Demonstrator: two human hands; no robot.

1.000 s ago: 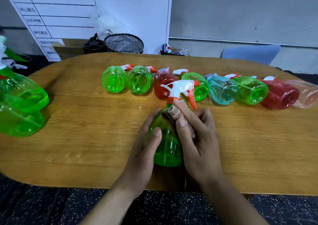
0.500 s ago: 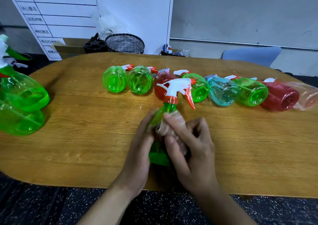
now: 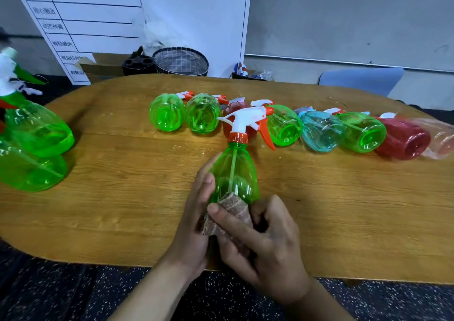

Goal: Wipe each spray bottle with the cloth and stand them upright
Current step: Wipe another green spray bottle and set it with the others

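Bottle is steadied upright by the left hand, clasped around it, so cloth, pinched in the right hand, can be rubbed over its base.

left hand grips green bottle; right hand presses cloth.

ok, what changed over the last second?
The cloth under the right hand slid from the neck of the held green bottle down to its base, baring the upper body. The left hand keeps steadying the bottle. The lying bottle row and the upright green bottles at left stayed put.
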